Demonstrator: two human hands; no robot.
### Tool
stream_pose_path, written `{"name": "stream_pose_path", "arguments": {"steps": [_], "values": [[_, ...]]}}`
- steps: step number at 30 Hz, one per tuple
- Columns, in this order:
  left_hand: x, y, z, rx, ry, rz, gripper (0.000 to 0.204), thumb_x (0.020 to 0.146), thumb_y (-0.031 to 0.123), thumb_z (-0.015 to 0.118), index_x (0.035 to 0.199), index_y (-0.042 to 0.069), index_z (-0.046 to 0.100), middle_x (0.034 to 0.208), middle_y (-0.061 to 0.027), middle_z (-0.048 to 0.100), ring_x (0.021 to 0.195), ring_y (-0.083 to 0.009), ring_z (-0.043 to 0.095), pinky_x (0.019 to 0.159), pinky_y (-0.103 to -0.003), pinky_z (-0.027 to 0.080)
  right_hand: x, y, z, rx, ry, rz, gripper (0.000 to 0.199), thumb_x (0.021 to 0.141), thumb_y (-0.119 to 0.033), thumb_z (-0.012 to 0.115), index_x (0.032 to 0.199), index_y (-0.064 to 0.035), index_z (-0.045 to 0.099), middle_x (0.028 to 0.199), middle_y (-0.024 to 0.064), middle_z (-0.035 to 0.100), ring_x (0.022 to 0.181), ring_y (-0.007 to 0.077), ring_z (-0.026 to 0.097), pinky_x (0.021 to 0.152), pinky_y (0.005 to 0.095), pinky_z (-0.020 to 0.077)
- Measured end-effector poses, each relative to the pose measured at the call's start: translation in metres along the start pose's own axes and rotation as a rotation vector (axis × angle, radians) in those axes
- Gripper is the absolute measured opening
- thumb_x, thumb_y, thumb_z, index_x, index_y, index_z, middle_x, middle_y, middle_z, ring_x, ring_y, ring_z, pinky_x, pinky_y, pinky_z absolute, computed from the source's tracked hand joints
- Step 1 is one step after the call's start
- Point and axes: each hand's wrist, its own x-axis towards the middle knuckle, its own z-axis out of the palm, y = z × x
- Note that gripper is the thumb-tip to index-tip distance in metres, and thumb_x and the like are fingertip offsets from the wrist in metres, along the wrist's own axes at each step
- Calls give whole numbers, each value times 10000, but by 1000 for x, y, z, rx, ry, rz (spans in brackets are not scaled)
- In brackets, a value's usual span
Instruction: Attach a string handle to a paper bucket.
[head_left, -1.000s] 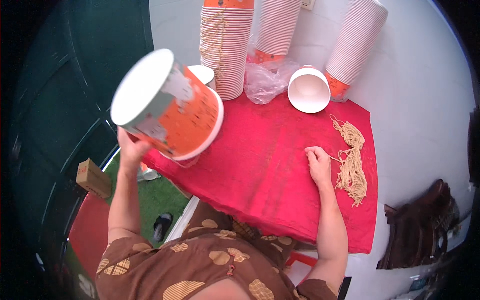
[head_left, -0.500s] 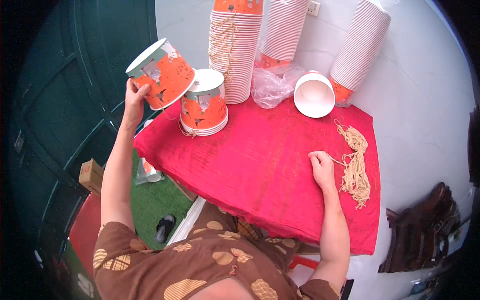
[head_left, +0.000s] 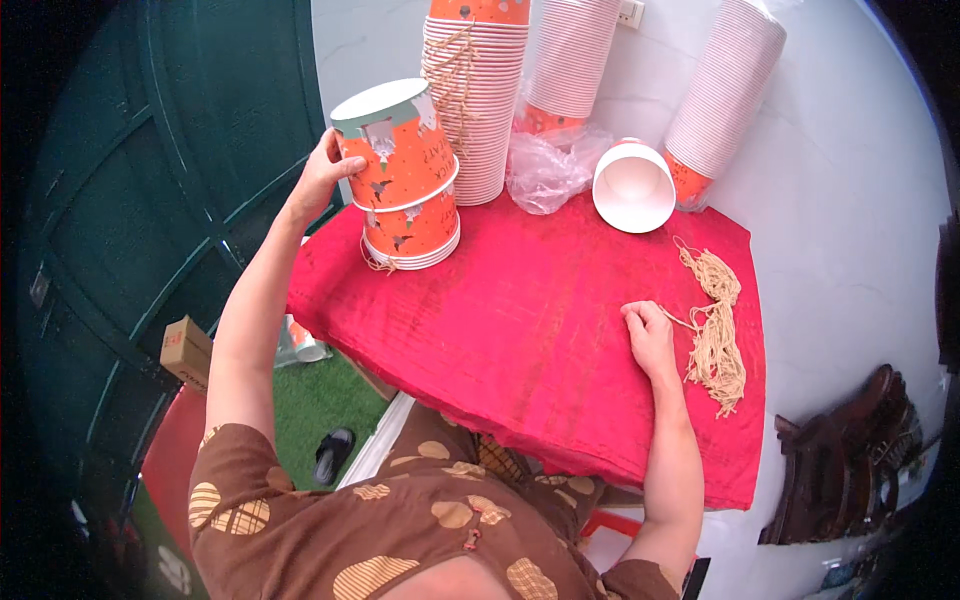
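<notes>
Clearly, the left hand (head_left: 335,168) has a firm hold on an orange paper bucket (head_left: 400,150): its thumb presses on the printed front, while the other fingers go behind the left side. This bucket is upside down and a little tilted, its white base facing up. It is placed over the top of a short stack of buckets (head_left: 412,236), also inverted, at the left part of the red tablecloth (head_left: 520,330). The lower rim hides the top of this stack; how far one sits around the other, one cannot tell. A small string end (head_left: 376,263) shows near the bottom left of the stack.

At the right side, the right hand (head_left: 650,332) rests low over the cloth with its fingers curled together on a thin strand (head_left: 680,320), which runs to a beige bundle of strings (head_left: 716,345) just beside it. The exact point of the pinch is too small to tell.

Farther back, a tall stack of buckets (head_left: 475,115) has strings hanging along it. To its right are a crumpled plastic bag (head_left: 548,175) and a single bucket (head_left: 635,188) lying with its white mouth toward the person.
</notes>
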Motion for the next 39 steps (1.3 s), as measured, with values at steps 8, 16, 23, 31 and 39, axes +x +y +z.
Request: {"name": "stream_pose_path", "arguments": {"steps": [8, 16, 23, 31, 39], "values": [[-3, -2, 7, 65, -98, -78, 966, 620, 435, 875, 1348, 0, 413, 1283, -109, 530, 1217, -203, 479, 1063, -349, 332, 0, -1, 1, 7, -17, -8, 118, 868, -40, 570, 914, 13, 665, 868, 141, 640, 797, 262, 638, 717, 355, 500], [-7, -7, 13, 83, -119, -112, 1084, 629, 309, 885, 1454, -23, 267, 1414, -152, 431, 1320, -250, 415, 1126, -372, 299, 0, -2, 1, -2, -7, -29, 109, 864, -37, 580, 913, 10, 664, 850, 134, 632, 769, 245, 629, 695, 341, 494], [-13, -17, 9, 83, -101, -137, 1079, 634, 312, 880, 1455, -24, 264, 1409, -158, 436, 1320, -252, 415, 1126, -373, 297, -1, -4, 1, 5, -10, -27, 113, 869, -32, 571, 915, 11, 665, 848, 133, 632, 767, 237, 628, 691, 336, 493], [-15, -17, 11, 68, -125, -138, 1069, 629, 311, 877, 1450, -20, 277, 1407, -153, 441, 1321, -247, 415, 1125, -373, 294, 1, -3, 1, -1, -29, 2, 116, 870, -34, 571, 917, 10, 667, 857, 137, 634, 782, 242, 633, 703, 344, 497], [-18, -11, 13, 59, -163, -185, 1072, 608, 316, 879, 1447, -3, 294, 1402, -139, 444, 1318, -243, 416, 1125, -368, 294, 1, -7, -1, -10, -52, 36, 124, 870, -41, 569, 924, 9, 668, 887, 145, 648, 817, 269, 645, 730, 355, 503]]}}
